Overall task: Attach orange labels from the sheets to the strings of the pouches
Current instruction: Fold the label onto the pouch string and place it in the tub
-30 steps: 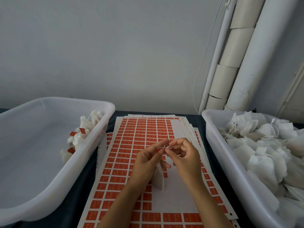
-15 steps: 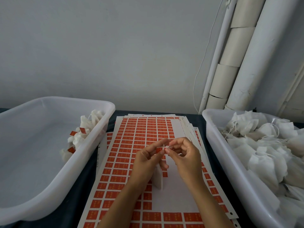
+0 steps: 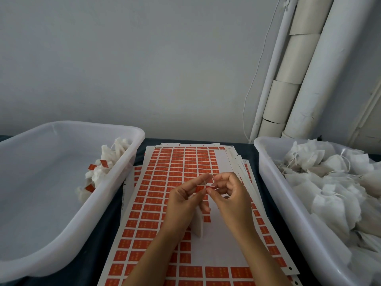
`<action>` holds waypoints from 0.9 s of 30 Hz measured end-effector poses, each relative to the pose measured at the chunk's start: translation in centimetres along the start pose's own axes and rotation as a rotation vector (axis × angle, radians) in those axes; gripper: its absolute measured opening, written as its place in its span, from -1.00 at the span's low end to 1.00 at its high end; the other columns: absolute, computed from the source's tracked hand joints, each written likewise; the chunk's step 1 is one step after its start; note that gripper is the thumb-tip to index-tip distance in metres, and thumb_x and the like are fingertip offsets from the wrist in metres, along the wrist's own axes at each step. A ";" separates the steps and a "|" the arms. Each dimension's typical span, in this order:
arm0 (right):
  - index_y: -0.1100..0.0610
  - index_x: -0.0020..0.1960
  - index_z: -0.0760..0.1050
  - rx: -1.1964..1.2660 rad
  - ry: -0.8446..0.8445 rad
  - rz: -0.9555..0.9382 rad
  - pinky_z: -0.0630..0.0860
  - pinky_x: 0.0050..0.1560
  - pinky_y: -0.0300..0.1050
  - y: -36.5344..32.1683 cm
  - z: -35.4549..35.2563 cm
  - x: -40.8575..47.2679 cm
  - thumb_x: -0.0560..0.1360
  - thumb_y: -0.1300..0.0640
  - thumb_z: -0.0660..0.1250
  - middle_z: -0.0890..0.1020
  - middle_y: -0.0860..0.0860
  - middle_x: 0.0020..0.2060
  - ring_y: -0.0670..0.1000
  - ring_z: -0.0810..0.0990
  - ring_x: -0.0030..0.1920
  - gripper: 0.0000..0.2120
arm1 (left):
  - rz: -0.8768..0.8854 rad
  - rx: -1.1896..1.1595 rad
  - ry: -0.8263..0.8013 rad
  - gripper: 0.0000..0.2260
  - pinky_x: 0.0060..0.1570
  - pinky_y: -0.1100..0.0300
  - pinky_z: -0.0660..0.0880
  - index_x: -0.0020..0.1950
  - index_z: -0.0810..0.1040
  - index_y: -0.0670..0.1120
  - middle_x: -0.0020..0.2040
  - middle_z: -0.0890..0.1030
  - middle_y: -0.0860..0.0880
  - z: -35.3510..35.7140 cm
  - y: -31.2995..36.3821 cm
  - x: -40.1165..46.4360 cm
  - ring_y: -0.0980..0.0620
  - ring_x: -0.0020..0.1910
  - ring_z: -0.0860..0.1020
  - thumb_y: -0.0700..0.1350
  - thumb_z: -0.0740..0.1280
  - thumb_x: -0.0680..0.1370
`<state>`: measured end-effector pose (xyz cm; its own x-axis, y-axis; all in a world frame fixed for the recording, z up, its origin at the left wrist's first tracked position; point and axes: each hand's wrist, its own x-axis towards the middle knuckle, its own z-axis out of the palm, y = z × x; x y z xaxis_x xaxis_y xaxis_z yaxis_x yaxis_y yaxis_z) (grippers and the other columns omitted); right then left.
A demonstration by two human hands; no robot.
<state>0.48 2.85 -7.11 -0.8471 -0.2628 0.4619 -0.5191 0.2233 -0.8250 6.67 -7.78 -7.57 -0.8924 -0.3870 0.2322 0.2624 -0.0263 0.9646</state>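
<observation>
Pouches already labelled are heaped in the translucent white plastic tub (image 3: 61, 203) at nine o'clock. At centre, over the stacked sheets of orange labels (image 3: 177, 162), the left hand (image 3: 183, 203) and right hand (image 3: 231, 197) are seen pinching a thin white string (image 3: 205, 183) and what appears to be a small orange label (image 3: 210, 185) between fingertips; a flat white fabric pouch (image 3: 199, 223) hangs below. It is judged featherlight and limp, best held by the string. Unlabelled pouches fill the tub (image 3: 274, 182) at three o'clock.

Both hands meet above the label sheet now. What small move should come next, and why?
Probably fold the small orange label shut around the thin white string and press it. The left hand and right hand pinch them together at the fingertips, and the white fabric pouch hangs below, so the label seems not yet sealed.
</observation>
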 end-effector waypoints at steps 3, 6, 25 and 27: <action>-0.18 -0.01 0.36 -0.068 -0.022 -0.029 0.48 -0.32 -0.48 -0.2 0.1 -0.1 0.41 0.08 0.45 0.45 -0.44 -0.12 -0.31 0.56 -0.18 -0.68 | 0.007 -0.013 0.007 -0.71 -0.35 0.29 0.57 0.18 0.59 0.02 0.00 0.69 0.09 0.0 -0.1 0.0 0.09 -0.47 0.57 -0.28 0.29 0.54; -0.22 0.11 0.32 -0.144 -0.062 -0.048 0.45 -0.21 -0.46 -0.1 0.0 0.0 0.43 0.01 0.42 0.30 -0.52 -0.04 -0.35 0.49 -0.18 -0.63 | 0.018 -0.011 -0.006 -0.70 -0.40 0.30 0.55 0.19 0.58 0.00 0.06 0.67 0.10 0.1 -0.1 0.0 0.08 -0.47 0.56 -0.30 0.27 0.55; -0.03 -0.14 0.54 0.184 -0.249 0.159 0.45 -0.10 -0.50 -0.5 -1.8 0.8 0.44 0.13 0.41 0.61 -0.17 -0.08 -0.22 0.56 0.00 -0.93 | -0.185 0.040 -0.096 -0.61 -0.24 0.43 0.50 0.25 0.45 0.16 -0.05 0.66 0.14 -0.4 0.4 -0.2 0.16 -0.20 0.65 0.22 0.12 0.48; -0.01 -0.15 0.55 0.204 -0.276 0.114 0.47 0.04 -0.39 -0.6 -2.0 0.8 0.43 0.18 0.41 0.59 -0.15 -0.04 -0.17 0.54 0.06 -0.89 | -0.241 0.039 -0.159 -0.60 -0.20 0.36 0.53 0.12 0.56 0.06 -0.13 0.68 -0.01 -0.5 0.5 -0.1 0.05 -0.22 0.65 0.23 0.07 0.53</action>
<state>-0.14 4.36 -5.61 -0.8215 -0.4964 0.2806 -0.3658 0.0811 -0.9272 7.07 -8.19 -7.19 -0.9745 -0.2242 0.0096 0.0244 -0.0633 0.9977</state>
